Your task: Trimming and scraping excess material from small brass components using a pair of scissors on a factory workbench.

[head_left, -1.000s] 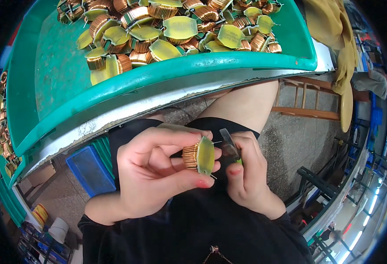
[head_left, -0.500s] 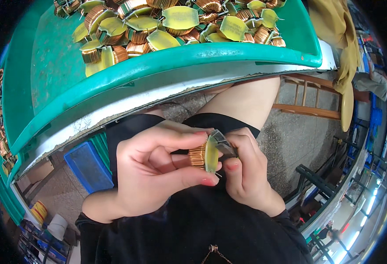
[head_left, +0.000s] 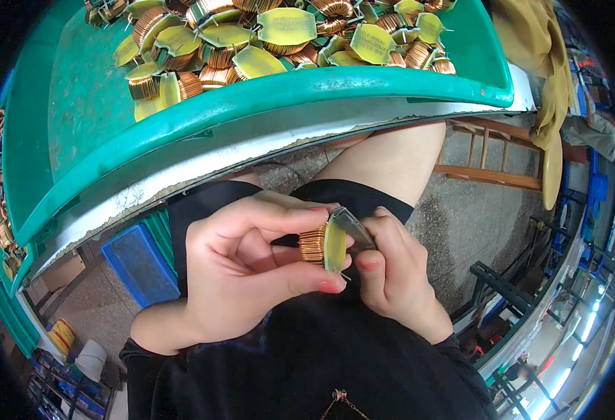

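My left hand (head_left: 234, 262) pinches a copper-wound toroid coil (head_left: 312, 246) between thumb and fingers. The coil sits on a yellow base plate (head_left: 335, 246), which faces right, with thin wire pins sticking out at its edge. My right hand (head_left: 397, 276) is closed around a flat grey metal tool (head_left: 354, 228). The far tip of that tool meets the upper edge of the yellow plate, close to my left fingertips. Its exact kind is unclear, since my right fingers cover the rest. Both hands are above my lap.
Ahead, a green plastic tray (head_left: 279, 89) full of similar coils (head_left: 286, 26) rests on a white-edged table (head_left: 146, 185). More coils lie in another container at far left. A blue bin (head_left: 142, 264) stands on the floor left, a wooden stool (head_left: 493, 155) at right.
The metal tool has turned in my right hand and now shows a narrower, darker face against the yellow plate. The coil and both hands stay nearly in place.
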### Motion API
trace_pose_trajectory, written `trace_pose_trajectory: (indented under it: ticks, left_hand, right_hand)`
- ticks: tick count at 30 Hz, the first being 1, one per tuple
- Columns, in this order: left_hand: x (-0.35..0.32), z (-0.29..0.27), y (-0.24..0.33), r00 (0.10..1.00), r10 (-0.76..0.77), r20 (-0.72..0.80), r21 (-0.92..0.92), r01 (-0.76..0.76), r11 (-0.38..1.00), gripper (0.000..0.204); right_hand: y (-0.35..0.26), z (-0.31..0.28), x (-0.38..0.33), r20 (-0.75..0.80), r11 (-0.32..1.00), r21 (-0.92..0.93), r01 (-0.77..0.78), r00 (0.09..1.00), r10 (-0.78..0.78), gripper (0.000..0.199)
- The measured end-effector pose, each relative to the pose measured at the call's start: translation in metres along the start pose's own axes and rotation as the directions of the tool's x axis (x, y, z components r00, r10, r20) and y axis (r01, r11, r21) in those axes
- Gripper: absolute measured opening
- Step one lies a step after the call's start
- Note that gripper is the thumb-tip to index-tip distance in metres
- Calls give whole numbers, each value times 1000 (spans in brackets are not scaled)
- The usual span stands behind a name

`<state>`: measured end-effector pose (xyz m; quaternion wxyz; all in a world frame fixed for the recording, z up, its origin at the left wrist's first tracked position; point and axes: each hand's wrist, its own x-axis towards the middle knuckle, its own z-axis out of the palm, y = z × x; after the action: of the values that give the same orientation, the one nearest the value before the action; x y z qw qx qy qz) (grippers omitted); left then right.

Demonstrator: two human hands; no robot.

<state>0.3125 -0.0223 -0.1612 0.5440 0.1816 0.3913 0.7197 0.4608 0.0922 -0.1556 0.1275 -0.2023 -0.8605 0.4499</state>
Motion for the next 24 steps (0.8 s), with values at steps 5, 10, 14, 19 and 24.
trace_pose_trajectory:
  ticks: [5,10,14,19,24]
  left_hand:
    - [2,-2,-1,998,40,55,-39,-38,999,45]
    - [0,-2,-4,999,52,13,-14,-52,999,44]
    - [0,5,-10,995,96,-42,6,-96,995,44]
    - [4,1,-21,995,70,-72,43,-67,997,45]
    - [10,-2,-19,999,29,-45,-15,-30,999,43]
  right_hand:
    - [-2,-1,1,3,998,-69,-8,1000,8,15]
    - [1,0,1,10,986,-169,-6,1000,8,14]
    - [3,6,-2,-68,960,-280,17,997,-38,14]
    - [6,9,-2,-92,937,-348,-21,996,-13,15]
    - [6,6,-1,-120,963,-258,-71,992,41,14]
